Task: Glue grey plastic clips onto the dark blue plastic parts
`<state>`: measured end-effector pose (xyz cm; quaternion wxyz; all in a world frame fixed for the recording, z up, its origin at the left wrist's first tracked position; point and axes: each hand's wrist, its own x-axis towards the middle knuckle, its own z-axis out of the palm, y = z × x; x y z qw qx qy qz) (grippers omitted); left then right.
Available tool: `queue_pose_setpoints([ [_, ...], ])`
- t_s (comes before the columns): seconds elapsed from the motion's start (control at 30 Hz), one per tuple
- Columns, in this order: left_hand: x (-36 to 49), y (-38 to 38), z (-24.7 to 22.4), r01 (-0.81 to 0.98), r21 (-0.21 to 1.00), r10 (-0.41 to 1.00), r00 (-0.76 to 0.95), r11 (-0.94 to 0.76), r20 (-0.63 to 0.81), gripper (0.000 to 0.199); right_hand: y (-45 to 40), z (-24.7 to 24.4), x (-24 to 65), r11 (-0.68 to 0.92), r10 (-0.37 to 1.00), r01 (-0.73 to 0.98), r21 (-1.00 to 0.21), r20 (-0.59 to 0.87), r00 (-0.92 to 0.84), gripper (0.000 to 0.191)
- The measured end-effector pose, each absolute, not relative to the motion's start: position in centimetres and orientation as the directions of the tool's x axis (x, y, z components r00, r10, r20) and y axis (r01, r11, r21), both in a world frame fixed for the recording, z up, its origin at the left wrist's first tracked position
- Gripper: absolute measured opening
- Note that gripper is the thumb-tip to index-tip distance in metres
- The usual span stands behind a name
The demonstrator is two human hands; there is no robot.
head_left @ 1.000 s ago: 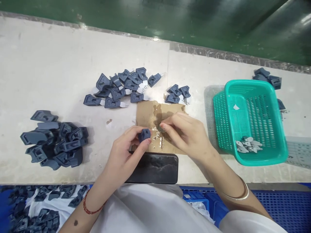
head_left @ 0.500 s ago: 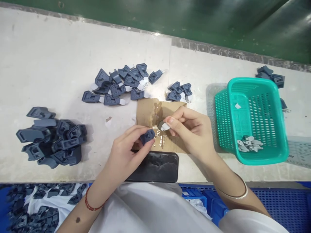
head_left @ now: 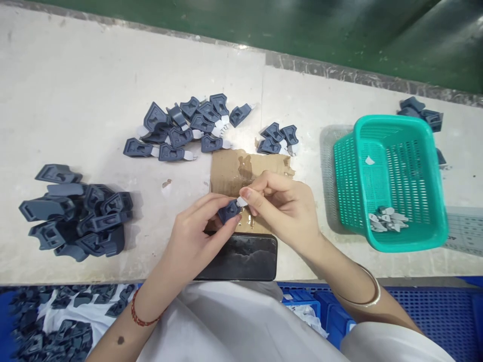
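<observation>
Between the thumb and fingers of my left hand [head_left: 196,231] is a dark blue-grey plastic part [head_left: 229,211]. My right hand [head_left: 287,208] pinches a small white piece [head_left: 242,201], whose end meets the upper right end of the plastic part. How deep it sits there is hidden by my fingers. Both hands are over a piece of brown cardboard [head_left: 226,168] with wet, glossy spots. Beyond it lies a group of similar parts [head_left: 202,123] with white pieces sticking out of their ends, and a smaller cluster [head_left: 277,138] sits to its right.
A green basket [head_left: 439,201] on the right holds several small white pieces [head_left: 388,220]. Plain dark parts [head_left: 75,216] are heaped at the left. A black phone [head_left: 245,257] lies at the table's front edge. Blue crates [head_left: 332,317] stand below, and more dark parts [head_left: 53,337] are at lower left.
My right hand has moved left, bringing the white piece from above the cardboard against the end of the plastic part. My left hand has stayed nearly still.
</observation>
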<state>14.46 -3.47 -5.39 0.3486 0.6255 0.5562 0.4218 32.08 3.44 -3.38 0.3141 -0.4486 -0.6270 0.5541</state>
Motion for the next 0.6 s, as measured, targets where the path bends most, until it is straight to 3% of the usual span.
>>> queue_pose_setpoints([
  [0.33,14.24,-3.46,-5.27,0.437,0.888,0.99,0.055,-0.141,0.13,0.014,3.22,-3.4,31.8,0.129,0.902,0.268,-0.955,0.001,-0.433,0.029],
  [0.6,13.82,-3.86,-5.24,0.41,0.908,0.996,0.071,-0.08,0.056,0.014,2.94,-3.06,31.13,0.088,0.895,0.317,-0.944,-0.065,-0.442,0.035],
])
